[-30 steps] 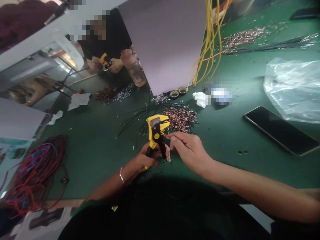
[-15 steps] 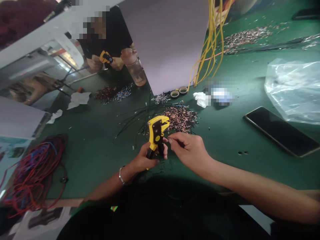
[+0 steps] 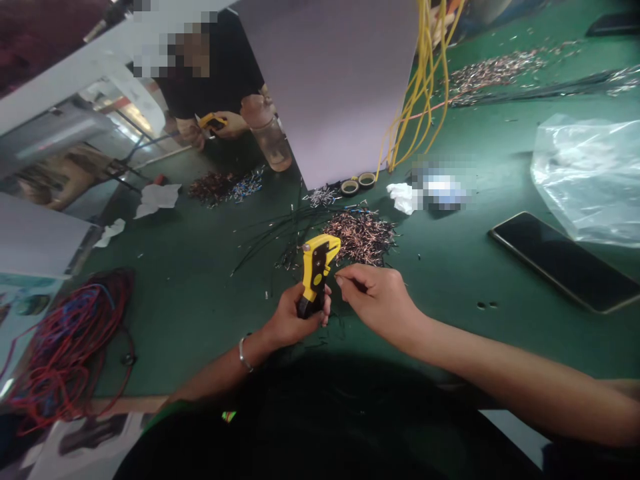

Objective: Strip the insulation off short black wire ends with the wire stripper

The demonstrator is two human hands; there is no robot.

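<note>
My left hand (image 3: 295, 319) is wrapped round the handles of a yellow and black wire stripper (image 3: 319, 263), which stands upright with its handles squeezed together and its jaws closed. To its right, my right hand (image 3: 377, 293) pinches thumb and forefinger together near the tool. Whatever lies between those fingertips is too small to make out. Just behind the stripper's head spreads a pile of short wire pieces (image 3: 365, 237) with bare copper ends. Thin black wires (image 3: 267, 237) lie to the left of the pile.
Two tape rolls (image 3: 367, 179) and small terminals (image 3: 321, 195) lie by a grey panel (image 3: 340, 93). A phone (image 3: 565, 260) and a clear plastic bag (image 3: 590, 180) are at right, red cable coils (image 3: 75, 347) at left. Across the table, a co-worker's hands hold another stripper (image 3: 214, 122) beside a bottle (image 3: 273, 143).
My left hand has squeezed the wire stripper's handles, and its jaws have closed. The tool has shifted slightly right. My right hand has barely moved. The co-worker's stripper has tilted flatter.
</note>
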